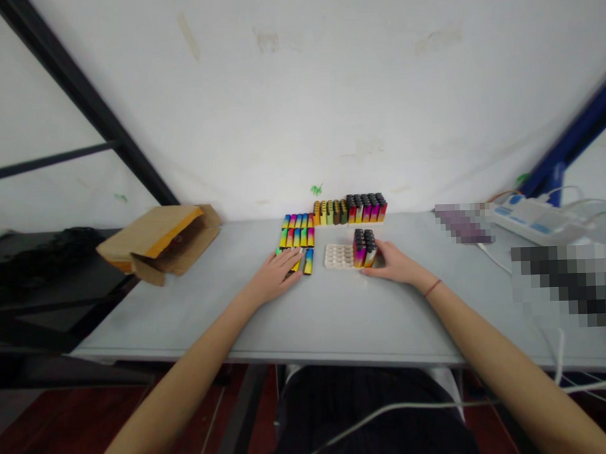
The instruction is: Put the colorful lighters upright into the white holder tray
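My left hand [279, 274] lies over the front row of bright sleeves [297, 237] on the grey table, fingers extended and partly covering them. One blue and yellow sleeve [309, 261] stays visible beside its fingertips. My right hand [391, 262] is at the right end of a white tray [340, 255], thumb in front and fingers behind, around a block of black-topped lighters [364, 248]. These stand upright in the tray's right part; round empty holes show in its left part. Some of the right fingers are hidden behind the lighters.
Behind stand yellow and green cylinders [330, 213] and a full tray of black-topped lighters [366, 208], near the wall. An open cardboard box [159, 242] lies at the left. A power strip [526, 220], white cables and blurred items occupy the right side.
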`<state>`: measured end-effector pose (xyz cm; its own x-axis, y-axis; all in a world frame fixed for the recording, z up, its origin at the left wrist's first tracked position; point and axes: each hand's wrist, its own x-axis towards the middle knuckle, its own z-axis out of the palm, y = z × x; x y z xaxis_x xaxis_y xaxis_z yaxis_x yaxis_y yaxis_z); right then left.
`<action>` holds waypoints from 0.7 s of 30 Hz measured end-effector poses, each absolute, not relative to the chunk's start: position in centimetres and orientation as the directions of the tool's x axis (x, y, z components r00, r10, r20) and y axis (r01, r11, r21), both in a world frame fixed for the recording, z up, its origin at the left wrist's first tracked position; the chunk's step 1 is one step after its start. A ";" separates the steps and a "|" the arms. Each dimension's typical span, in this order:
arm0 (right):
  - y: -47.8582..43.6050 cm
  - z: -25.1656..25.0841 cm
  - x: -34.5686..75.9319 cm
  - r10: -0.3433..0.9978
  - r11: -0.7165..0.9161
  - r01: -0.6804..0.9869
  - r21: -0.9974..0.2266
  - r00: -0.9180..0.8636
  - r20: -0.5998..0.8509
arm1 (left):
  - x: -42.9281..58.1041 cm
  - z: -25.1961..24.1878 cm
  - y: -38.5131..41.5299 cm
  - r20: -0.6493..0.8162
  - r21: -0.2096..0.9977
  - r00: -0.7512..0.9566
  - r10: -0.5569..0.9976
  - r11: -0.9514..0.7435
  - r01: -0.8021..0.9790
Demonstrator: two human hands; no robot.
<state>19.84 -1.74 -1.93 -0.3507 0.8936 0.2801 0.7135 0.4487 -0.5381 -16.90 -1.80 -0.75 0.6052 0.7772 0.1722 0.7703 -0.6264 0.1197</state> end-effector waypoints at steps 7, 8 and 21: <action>-1.8 -1.9 19.8 0.893 0.450 0.707 -0.546 -0.349 0.284 | -16.7 -0.5 -2.1 0.100 0.136 0.584 0.806 -0.592 0.794; -1.8 -1.8 19.8 0.892 0.451 0.706 -0.546 -0.352 0.282 | -16.7 -0.5 -2.0 0.094 0.143 0.575 0.813 -0.583 0.800; -1.9 -1.7 19.7 0.897 0.441 0.707 -0.553 -0.342 0.279 | -16.4 -1.5 0.1 0.169 0.219 0.548 0.819 -0.573 0.790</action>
